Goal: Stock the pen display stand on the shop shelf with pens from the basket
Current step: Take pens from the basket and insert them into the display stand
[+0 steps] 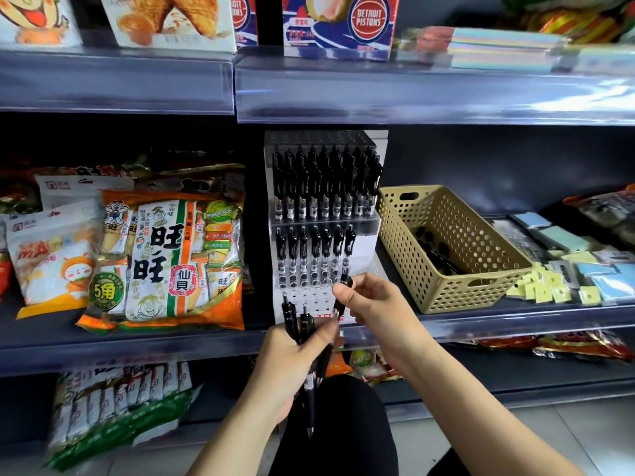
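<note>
My left hand was closed round a small bundle of black pens, tips down, and my right hand pinched a single pen near its top, just in front of the pen display stand on the shelf. The likeliest slip, as I judged it, was that pen going in slantwise and catching the neighbours in the middle row, knocking them crooked or out; the loose bundle could also slide through my left grip while my attention was on the right. The stand's far tier looked full, the middle tier held a row of pens with room toward the right, and the near holes were mostly bare. The tan perforated basket, right of the stand and just beside it, had a few dark pens in its bottom; how many I could not tell
</note>
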`<move>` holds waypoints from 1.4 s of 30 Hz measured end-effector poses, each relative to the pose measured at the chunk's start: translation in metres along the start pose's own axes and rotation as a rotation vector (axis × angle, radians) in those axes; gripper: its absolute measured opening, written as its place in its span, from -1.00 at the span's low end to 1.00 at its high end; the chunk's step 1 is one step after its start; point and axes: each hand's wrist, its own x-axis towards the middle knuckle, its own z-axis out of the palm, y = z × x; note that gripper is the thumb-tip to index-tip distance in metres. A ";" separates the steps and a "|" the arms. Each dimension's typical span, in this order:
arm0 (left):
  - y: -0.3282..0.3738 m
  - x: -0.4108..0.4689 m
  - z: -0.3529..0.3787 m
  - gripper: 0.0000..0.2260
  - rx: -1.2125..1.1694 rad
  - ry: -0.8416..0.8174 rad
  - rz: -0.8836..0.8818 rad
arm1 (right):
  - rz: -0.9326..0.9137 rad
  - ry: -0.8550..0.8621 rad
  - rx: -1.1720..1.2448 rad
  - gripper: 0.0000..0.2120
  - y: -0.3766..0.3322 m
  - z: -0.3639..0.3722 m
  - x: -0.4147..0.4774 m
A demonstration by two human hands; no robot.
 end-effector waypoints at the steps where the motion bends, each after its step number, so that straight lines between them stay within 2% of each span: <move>1: 0.001 0.001 0.000 -0.87 0.005 0.009 -0.001 | -0.009 0.002 0.000 -0.81 -0.002 0.000 0.001; 6: 0.000 0.009 -0.003 -0.93 0.019 0.070 -0.012 | 0.005 -0.046 0.047 -0.86 -0.003 -0.001 0.003; 8: 0.000 0.011 -0.005 -0.87 0.035 0.079 -0.020 | 0.020 -0.061 0.056 -0.88 -0.002 -0.002 0.003; 12: 0.000 0.016 -0.008 -0.90 0.056 0.109 -0.011 | 0.001 -0.031 0.035 -0.89 -0.011 -0.003 0.005; 15: -0.002 0.022 -0.013 -0.75 -0.010 0.178 -0.053 | -0.070 0.063 0.010 -0.94 -0.029 -0.015 0.011; 18: 0.003 0.022 -0.015 -0.72 -0.134 0.229 -0.052 | -0.246 0.265 -0.143 -0.94 -0.049 -0.031 0.024; 20: 0.005 0.021 -0.016 -0.70 -0.090 0.259 -0.013 | -0.368 0.407 -0.315 -0.93 -0.057 -0.038 0.035; 22: 0.007 0.021 -0.016 -0.69 -0.028 0.281 0.019 | -0.448 0.468 -0.435 -0.98 -0.058 -0.040 0.046; 30: 0.006 0.018 -0.017 -0.67 -0.018 0.257 0.049 | -0.499 0.500 -0.681 -0.91 -0.050 -0.030 0.071; 39: 0.006 0.018 -0.022 -0.62 -0.016 0.237 0.057 | -0.429 0.472 -0.737 -0.91 -0.031 -0.030 0.079; 42: 0.004 0.018 -0.022 -0.62 -0.014 0.230 0.059 | -0.361 0.414 -0.815 -0.95 -0.023 -0.032 0.082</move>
